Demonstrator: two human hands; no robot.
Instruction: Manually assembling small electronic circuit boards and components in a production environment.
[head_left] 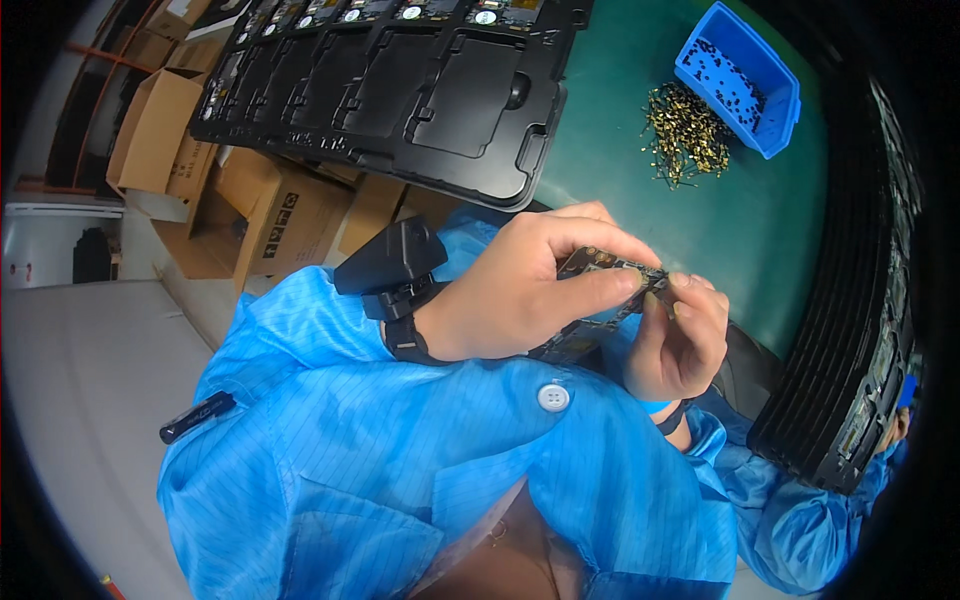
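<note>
My left hand [520, 280] grips a dark circuit board [590, 262] between the thumb on its face and the fingers along its far edge. The board is tilted, and much of it is hidden behind that hand. At the board's right corner, the thumb and fingertips of my right hand [685, 335] are pinched together. Whatever lies between those fingertips is too small to make out. Beyond my hands, a pile of small brass-coloured and black parts [685, 135] lies on the green table mat [610, 120]. Beside it stands a blue plastic bin [760, 55] with scattered small black pieces inside.
A black moulded tray [465, 100] lies at the far left, circuit boards in its far pockets. Stacked black trays [840, 330] stand along the right side, with another person's blue sleeve [800, 520] near them. Open cardboard boxes [300, 230] sit at the left below table height.
</note>
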